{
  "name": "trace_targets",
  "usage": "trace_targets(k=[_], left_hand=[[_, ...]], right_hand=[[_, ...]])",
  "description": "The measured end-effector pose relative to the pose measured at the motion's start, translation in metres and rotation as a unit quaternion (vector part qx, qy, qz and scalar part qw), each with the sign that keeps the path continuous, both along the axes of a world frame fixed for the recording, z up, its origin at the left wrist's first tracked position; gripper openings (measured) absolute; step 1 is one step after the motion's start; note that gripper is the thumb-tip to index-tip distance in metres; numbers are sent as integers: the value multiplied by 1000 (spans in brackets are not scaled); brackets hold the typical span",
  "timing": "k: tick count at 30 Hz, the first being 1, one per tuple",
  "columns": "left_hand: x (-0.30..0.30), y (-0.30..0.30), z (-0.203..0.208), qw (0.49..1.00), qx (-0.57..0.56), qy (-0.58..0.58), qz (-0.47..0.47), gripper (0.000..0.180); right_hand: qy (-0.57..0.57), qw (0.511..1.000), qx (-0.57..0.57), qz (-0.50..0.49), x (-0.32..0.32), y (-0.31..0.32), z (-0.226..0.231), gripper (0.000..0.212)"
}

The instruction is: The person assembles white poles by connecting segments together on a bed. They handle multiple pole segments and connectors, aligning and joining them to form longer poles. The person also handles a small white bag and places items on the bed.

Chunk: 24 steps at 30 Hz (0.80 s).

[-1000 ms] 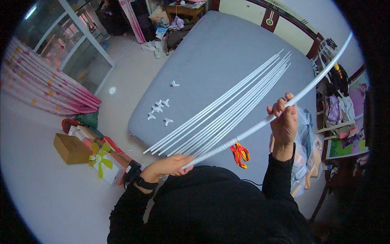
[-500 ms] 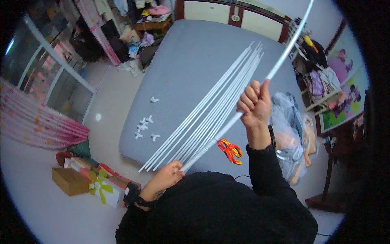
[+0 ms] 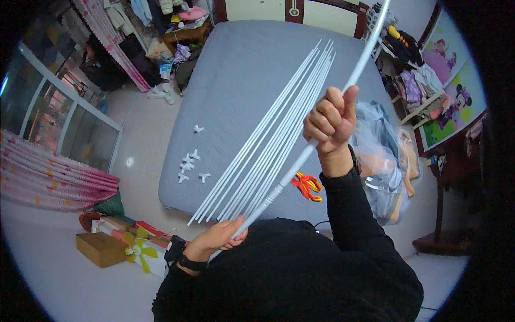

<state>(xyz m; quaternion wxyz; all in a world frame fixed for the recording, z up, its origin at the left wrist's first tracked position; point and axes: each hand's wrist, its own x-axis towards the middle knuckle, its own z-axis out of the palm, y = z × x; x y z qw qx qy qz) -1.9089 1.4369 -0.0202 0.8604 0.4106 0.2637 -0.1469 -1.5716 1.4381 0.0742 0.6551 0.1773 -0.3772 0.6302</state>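
A long white pole [image 3: 296,165] slants across in front of me, with a ringed joint partway along it. My right hand [image 3: 329,121] is closed around its upper part, thumb pointing up. Lower down, my left hand [image 3: 219,238] grips the same pole, whose lower end runs past the hand towards my body. Beyond the pole, a bundle of thin white rods [image 3: 276,130] lies lengthwise on the grey bed [image 3: 230,70]. Several small white branched connectors [image 3: 187,166] are scattered left of the rods. A red-and-yellow looped item [image 3: 308,188] lies partly behind the pole.
Clear plastic wrapping [image 3: 375,145] is heaped at the bed's right side, near a shelf with clothes [image 3: 413,99]. A cardboard box [image 3: 102,250] and a yellow-green bladed fan [image 3: 140,250] stand at lower left. A pink curtain [image 3: 59,174] hangs by the glass door.
My left hand now holds the pole further from its lower end, which sticks out below the hand. My right hand keeps its grip. The whole view has shifted slightly.
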Motion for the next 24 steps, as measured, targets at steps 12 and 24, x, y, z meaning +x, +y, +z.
trace_targets(k=[12,24], left_hand=[[3,-20,-24,566,793,162,160,39],[-39,-13,-36,894,374,165,185,53]], right_hand=[[-39,789,-456,-410,-33,4,-33,34],[-259,830,-396,-295,-37,-17,-71,18]])
